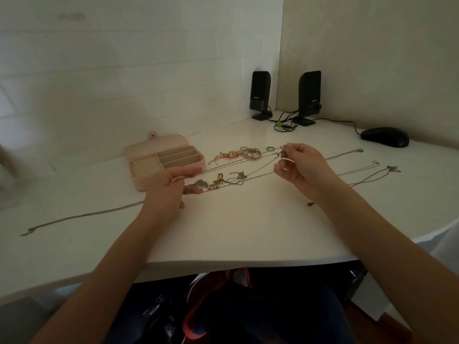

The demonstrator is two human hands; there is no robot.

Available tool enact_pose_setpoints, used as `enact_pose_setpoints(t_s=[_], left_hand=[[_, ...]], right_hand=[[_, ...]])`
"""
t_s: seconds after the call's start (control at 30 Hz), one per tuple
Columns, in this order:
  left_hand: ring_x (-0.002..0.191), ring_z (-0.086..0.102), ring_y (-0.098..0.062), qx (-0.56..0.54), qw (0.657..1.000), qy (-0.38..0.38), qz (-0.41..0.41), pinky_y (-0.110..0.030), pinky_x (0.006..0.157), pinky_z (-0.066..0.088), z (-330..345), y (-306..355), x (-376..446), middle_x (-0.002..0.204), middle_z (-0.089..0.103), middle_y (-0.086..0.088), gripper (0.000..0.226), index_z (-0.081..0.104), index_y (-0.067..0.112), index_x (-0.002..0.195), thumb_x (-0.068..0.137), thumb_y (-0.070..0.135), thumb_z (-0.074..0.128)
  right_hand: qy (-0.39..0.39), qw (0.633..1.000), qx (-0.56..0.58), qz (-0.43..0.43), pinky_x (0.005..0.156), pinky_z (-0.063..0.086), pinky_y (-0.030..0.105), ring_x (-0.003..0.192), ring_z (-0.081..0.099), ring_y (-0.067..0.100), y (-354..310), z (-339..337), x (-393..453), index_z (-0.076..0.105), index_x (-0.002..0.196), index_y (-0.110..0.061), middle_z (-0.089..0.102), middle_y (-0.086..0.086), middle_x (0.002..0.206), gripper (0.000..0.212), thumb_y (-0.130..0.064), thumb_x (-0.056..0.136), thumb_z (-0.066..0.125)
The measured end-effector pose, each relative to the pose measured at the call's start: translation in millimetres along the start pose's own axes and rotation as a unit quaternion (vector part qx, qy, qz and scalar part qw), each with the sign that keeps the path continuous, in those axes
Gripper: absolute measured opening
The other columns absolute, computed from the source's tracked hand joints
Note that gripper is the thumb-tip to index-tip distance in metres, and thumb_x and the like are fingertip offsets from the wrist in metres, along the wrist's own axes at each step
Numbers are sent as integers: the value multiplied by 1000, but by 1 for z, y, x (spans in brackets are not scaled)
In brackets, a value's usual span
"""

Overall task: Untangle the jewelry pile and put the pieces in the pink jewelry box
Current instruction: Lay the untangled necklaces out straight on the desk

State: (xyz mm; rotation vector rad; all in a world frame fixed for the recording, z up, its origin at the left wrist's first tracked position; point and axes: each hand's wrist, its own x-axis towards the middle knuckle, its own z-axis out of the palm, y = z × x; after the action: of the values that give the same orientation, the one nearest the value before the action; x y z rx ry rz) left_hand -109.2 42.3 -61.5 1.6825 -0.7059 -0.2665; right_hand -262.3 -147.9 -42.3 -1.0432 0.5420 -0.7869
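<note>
Setting: home desk corner. White tabletop (248, 232) against plain pale walls; two black desktop speakers (260, 95) with cables and a black computer mouse (385, 137) at the back

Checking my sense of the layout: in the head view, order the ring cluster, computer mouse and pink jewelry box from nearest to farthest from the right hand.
From the right hand:
1. Ring cluster, just to its left.
2. Computer mouse, back right.
3. Pink jewelry box, far left.

Both my bare forearms reach forward, left hand (167, 188) curled with fingertips pinched, right hand (301, 166) raised higher, thumb and fingers pinched together.
</note>
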Motion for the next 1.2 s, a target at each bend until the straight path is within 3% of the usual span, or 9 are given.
enact_pose_setpoints(t_s=[0.13, 0.23, 0.43, 0.67, 0.77, 0.87, 1.03, 1.1, 1.2], left_hand=[[87, 54, -6, 99, 989, -5, 106, -16, 45, 48, 0, -8, -1, 97, 58, 6, 54, 62, 36, 86, 89, -11, 35], [79, 53, -10, 81, 989, -2, 123, -24, 62, 51, 3, -8, 4, 84, 55, 0, 55, 54, 28, 83, 78, -22, 31], [67, 53, -18, -246, 965, -55, -68, -19, 53, 51, 3, 5, 5, 74, 50, -9, 58, 47, 7, 83, 69, -35, 10], [63, 57, -10, -158, 957, -222, -103, -13, 43, 36, -2, 2, 0, 84, 70, -12, 67, 72, 3, 90, 66, -27, 17], [55, 56, -13, -167, 959, -202, -111, -15, 45, 43, -2, 4, 0, 62, 66, -12, 60, 71, 1, 71, 69, -24, 17], [54, 52, -13, -263, 937, -186, -133, -18, 49, 48, -5, 7, 1, 57, 58, -8, 45, 53, 1, 78, 72, -24, 16], [56, 58, -14, -450, 861, -174, -158, -33, 66, 58, -15, 4, 8, 66, 60, -8, 50, 48, 7, 78, 41, -26, 54], [57, 61, -17, -511, 826, -181, -155, -33, 65, 59, -19, 1, 11, 69, 60, -10, 63, 52, 4, 75, 22, -22, 69], [60, 63, -19, -529, 813, -184, -160, -26, 55, 55, -23, 3, 11, 70, 61, -10, 60, 56, 1, 76, 22, -11, 80]], right_hand=[[8, 1000, 3, -8, 46, 50, 20, 56, 43, 12, -1, -2, 0, 51, 93, -4, 46, 8, 76, 13, -10, 100, 43], [8, 1000, 2, -7, 46, 48, 20, 55, 43, 12, -1, -2, 1, 51, 93, -4, 45, 8, 77, 12, -10, 100, 44], [14, 1000, 1, -12, 43, 44, 18, 54, 41, 11, -2, -2, 0, 51, 90, -4, 44, 7, 77, 14, -11, 101, 43], [33, 999, -19, -29, 43, 41, 16, 56, 40, 9, -4, -1, -3, 50, 102, -3, 43, 6, 80, 11, -11, 101, 42], [38, 999, -14, -32, 43, 40, 16, 56, 40, 9, -5, -1, -3, 50, 99, -3, 43, 6, 80, 12, -11, 101, 41], [34, 999, -10, -30, 43, 40, 17, 56, 40, 9, -5, -1, -3, 50, 103, -3, 43, 6, 81, 12, -12, 101, 41], [41, 999, -3, -34, 43, 37, 15, 57, 40, 9, -6, -5, -1, 50, 101, -4, 45, 5, 82, 13, -14, 101, 42], [42, 999, -3, -34, 43, 37, 15, 57, 40, 8, -6, -6, -1, 51, 96, -5, 45, 5, 82, 13, -13, 101, 42], [35, 999, 1, -34, 42, 38, 17, 57, 41, 10, -5, -4, 0, 50, 94, -5, 45, 6, 83, 14, -13, 101, 42]])
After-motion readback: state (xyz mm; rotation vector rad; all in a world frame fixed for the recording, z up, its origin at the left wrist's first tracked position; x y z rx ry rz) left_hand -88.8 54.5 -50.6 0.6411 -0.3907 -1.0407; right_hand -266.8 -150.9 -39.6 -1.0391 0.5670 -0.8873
